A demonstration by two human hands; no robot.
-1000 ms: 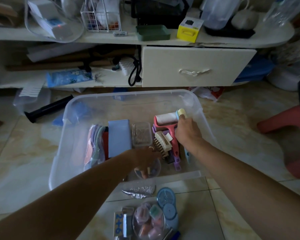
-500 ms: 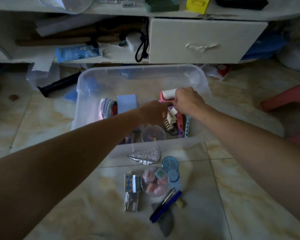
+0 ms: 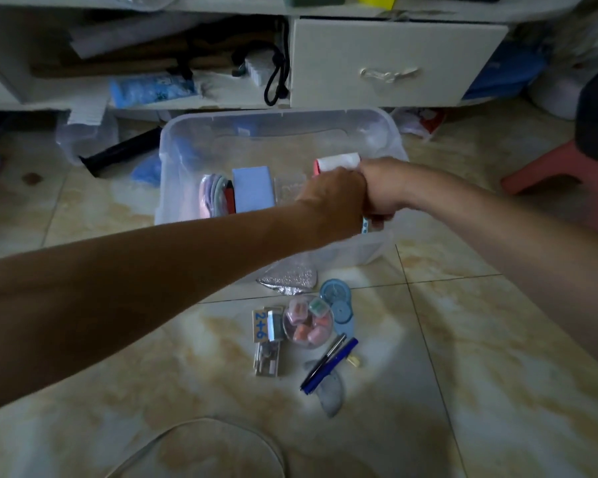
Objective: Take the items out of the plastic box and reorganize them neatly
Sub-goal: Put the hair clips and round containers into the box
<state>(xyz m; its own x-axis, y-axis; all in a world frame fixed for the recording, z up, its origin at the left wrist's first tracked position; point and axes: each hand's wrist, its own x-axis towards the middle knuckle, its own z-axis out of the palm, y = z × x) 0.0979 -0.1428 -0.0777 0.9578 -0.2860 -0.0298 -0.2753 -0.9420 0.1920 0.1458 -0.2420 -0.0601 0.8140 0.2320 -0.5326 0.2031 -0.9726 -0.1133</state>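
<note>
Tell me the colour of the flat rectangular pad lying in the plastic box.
Light blue pad, shown in the head view.

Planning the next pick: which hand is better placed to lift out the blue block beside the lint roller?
Left, probably. The left hand sits nearer the blue block, while the right hand is at the lint roller, apparently gripping something; its fingers are hidden.

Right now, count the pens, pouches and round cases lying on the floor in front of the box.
Pens: 2
Pouch: 1
Round case: 1
Total: 4
</note>
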